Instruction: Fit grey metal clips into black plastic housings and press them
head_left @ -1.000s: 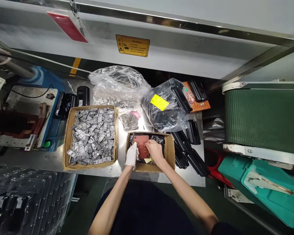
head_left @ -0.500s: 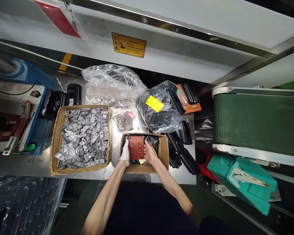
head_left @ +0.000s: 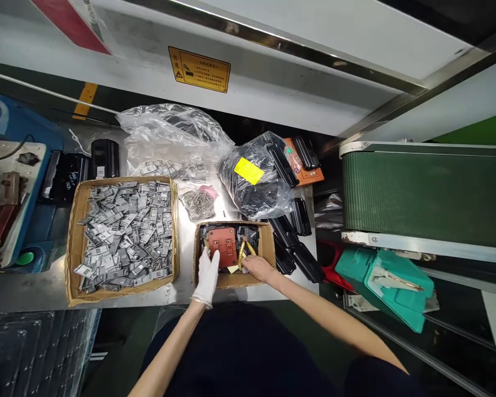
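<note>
Now that our right hand (head_left: 258, 268) has left the red block (head_left: 222, 235) for the yellow-handled pliers (head_left: 241, 255), our left hand (head_left: 207, 277) alone grips the block's lower corner in the small carton (head_left: 268, 242); we can't tell whether the right's fingers have closed

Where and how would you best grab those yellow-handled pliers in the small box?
The pliers are probably best gripped around both yellow handles, from the near right, where the right hand is: they splay toward the near side, jaws pointing away.
</note>
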`<state>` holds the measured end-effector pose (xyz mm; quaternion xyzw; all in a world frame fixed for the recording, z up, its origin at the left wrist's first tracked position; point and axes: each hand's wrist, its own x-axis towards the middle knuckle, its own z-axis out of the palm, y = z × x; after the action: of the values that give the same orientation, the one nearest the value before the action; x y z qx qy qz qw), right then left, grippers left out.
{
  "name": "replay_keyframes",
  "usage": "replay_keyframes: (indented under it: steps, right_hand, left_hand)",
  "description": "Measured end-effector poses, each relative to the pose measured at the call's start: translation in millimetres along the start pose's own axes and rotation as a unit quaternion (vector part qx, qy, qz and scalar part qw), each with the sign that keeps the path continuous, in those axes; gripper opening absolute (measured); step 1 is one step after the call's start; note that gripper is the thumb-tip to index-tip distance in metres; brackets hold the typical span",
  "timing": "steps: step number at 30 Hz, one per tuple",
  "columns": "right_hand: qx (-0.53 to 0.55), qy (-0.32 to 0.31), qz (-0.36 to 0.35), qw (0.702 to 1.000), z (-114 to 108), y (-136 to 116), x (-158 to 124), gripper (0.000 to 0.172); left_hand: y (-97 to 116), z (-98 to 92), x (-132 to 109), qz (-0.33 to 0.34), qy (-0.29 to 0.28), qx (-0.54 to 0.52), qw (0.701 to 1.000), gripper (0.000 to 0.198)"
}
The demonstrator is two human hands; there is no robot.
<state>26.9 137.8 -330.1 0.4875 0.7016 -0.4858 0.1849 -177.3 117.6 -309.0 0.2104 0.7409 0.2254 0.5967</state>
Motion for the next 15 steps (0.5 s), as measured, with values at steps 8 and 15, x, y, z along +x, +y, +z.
replay_keyframes:
  steps: [8, 15]
  right_hand:
    - [0.012, 0.038, -0.026, 0.999, -27.7, -3.3, -22.2, 0.035]
    - [0.343, 0.182, 0.032, 0.921, -28.1, -23.0, -63.8, 0.050]
  left_hand:
    - [28.7, -37.7, -33.7, 0.113, -0.111, 0.035, 0.987, 0.058]
    - [117.6, -110.9, 4.9, 0.323, 0.045, 0.139, 0.935, 0.051]
